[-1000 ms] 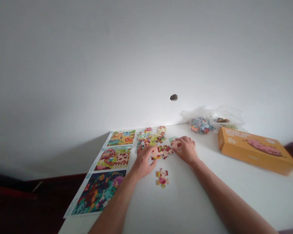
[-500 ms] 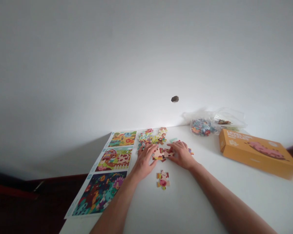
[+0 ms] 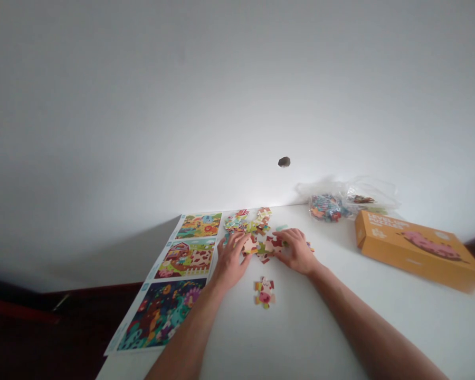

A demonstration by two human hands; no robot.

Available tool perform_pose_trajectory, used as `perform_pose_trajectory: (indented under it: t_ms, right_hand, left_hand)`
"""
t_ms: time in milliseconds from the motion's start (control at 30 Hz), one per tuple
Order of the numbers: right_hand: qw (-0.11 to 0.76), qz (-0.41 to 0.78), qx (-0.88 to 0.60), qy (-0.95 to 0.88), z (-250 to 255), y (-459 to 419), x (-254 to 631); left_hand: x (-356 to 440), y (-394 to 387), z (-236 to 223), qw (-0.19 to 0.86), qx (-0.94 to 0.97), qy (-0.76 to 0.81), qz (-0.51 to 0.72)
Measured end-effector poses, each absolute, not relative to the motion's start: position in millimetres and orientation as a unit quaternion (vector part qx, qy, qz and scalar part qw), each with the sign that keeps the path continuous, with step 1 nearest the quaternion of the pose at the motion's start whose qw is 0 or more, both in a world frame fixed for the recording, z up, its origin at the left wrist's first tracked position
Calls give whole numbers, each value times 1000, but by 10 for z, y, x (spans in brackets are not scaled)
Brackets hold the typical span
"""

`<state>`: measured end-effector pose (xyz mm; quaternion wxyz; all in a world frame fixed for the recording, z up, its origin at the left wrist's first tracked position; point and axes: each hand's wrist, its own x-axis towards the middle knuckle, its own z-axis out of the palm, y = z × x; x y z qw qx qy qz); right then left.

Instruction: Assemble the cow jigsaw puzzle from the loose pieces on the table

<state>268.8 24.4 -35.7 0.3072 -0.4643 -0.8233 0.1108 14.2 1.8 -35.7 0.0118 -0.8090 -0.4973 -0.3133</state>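
With left hand (image 3: 230,259) half open, at the edges of pale piece (image 3: 249,244); with right hand (image 3: 297,250) also half open, at the edges of brown piece (image 3: 274,244), low over the counter (image 3: 301,332). Cannot tell if gripped firmly. Nearer, apart from both hands, cow-face piece (image 3: 265,293). Farther right, orange box (image 3: 415,253).

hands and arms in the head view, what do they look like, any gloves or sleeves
The left hand and right hand are ungloved. Both forearms are bare, with no sleeve, watch or bracelet in view. No rings or markings can be made out, though the fingers are small and slightly blurred.
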Motion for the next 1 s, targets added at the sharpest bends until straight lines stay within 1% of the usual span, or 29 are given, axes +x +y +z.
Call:
perform_pose_trajectory:
  t_ms: [100, 233, 433, 567, 733, 900, 1000]
  right_hand:
    - [339, 80, -534, -771, -409, 292, 2705]
    - [309, 81, -605, -730, -494, 348, 2728]
    - [306, 70, -559, -767, -460, 312, 2687]
    - [284, 60, -518, -805, -395, 240, 2630]
    - [238, 80, -480, -840, -375, 193, 2553]
    - [256, 103, -483, -831, -369, 224, 2535]
    - [266, 100, -487, -826, -374, 239, 2534]
  left_hand:
    - [141, 17, -348, 17, -792, -528, -306]
    - [138, 25, -355, 13, -777, -556, -296]
    - [152, -17, -291, 1, -816, -485, -315]
    - [184, -71, -264, -31, -859, -439, -262]
    - [206, -75, -287, -32, -849, -466, -248]
    - [200, -46, -296, -7, -812, -514, -276]
    - [200, -40, -297, -8, -810, -516, -278]
